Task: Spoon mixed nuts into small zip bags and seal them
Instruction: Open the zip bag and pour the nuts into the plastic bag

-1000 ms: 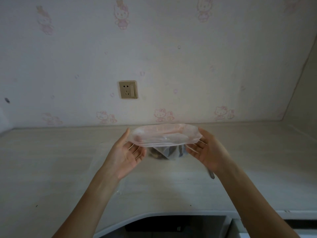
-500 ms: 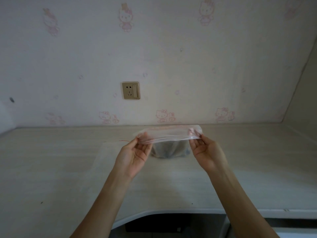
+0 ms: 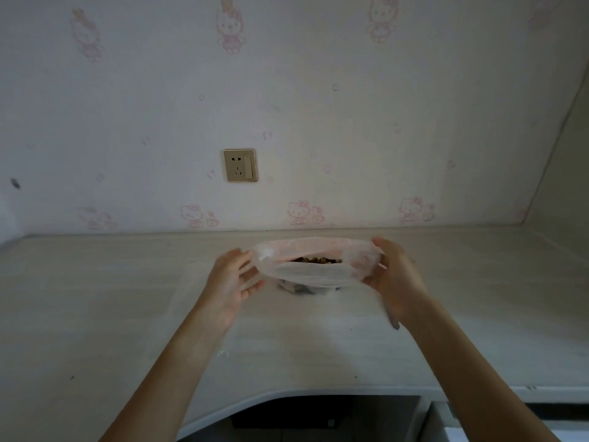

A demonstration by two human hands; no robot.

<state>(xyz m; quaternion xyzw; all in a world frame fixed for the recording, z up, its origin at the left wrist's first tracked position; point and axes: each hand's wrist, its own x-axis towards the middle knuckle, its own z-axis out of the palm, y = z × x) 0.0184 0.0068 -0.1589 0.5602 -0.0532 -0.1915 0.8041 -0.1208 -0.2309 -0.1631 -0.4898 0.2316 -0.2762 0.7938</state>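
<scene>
I hold a clear zip bag [image 3: 314, 275] with a pink top strip just above the counter, its mouth spread wide. My left hand [image 3: 234, 279] pinches the bag's left end and is blurred by motion. My right hand [image 3: 393, 275] grips the right end. Dark mixed nuts [image 3: 315, 260] show through the mouth. A dark bowl-like shape [image 3: 301, 290] sits just under the bag; I cannot tell whether the nuts lie in the bag or in it. A spoon handle [image 3: 392, 320] pokes out below my right hand.
The pale counter [image 3: 95, 314] runs to a papered wall with a socket [image 3: 240, 165]. Another clear bag [image 3: 191, 301] lies flat on the counter under my left forearm. The counter's front edge curves in near my body, with a dark gap [image 3: 318, 416] below.
Half a second ago the bag's mouth was pulled flat between my hands. Now the mouth gapes open and the nuts show through it.
</scene>
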